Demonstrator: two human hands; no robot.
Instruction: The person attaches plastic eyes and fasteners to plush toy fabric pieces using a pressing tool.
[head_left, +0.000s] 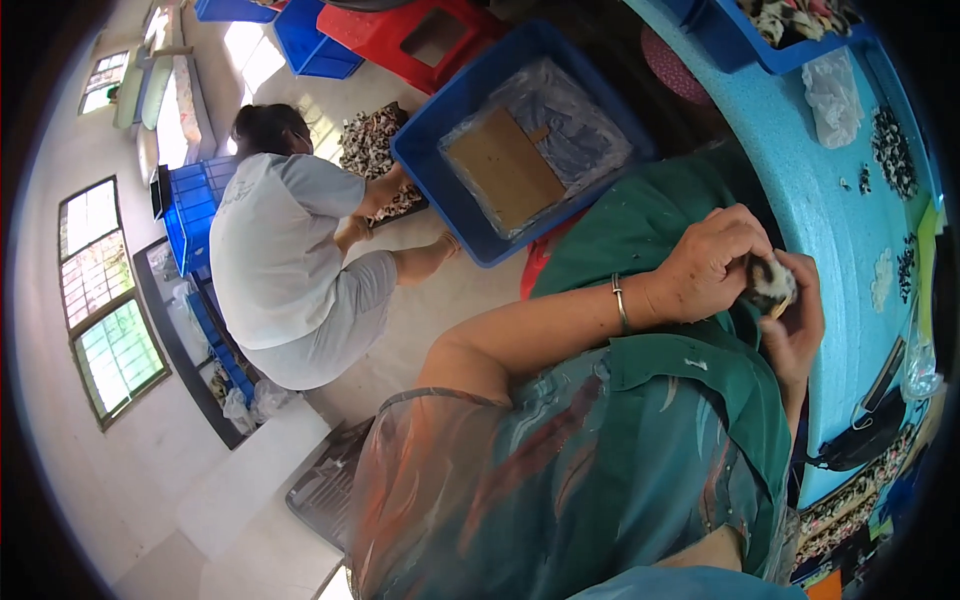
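A small fuzzy black-and-white piece with a yellow bit at its edge [772, 284] is held between my two hands above my lap, beside the light-blue table [800, 200]. My left hand [712, 262], with a bangle on its wrist, has its fingers bent and pinched at the piece's upper left side. My right hand [797, 325] is curled round the piece from the right and below, thumb against its lower edge. The fingers hide part of the piece, so its exact kind is unclear. A green apron [640, 225] covers my lap below them.
On the table are a pile of small black parts [893, 155], some white bits [882, 278] and a clear plastic bag [832, 100]. A blue bin [740, 30] stands at its far end. To the left is a blue crate with cardboard [505, 170]; beyond it a person in grey [290, 250] bends over a heap of pieces [370, 150].
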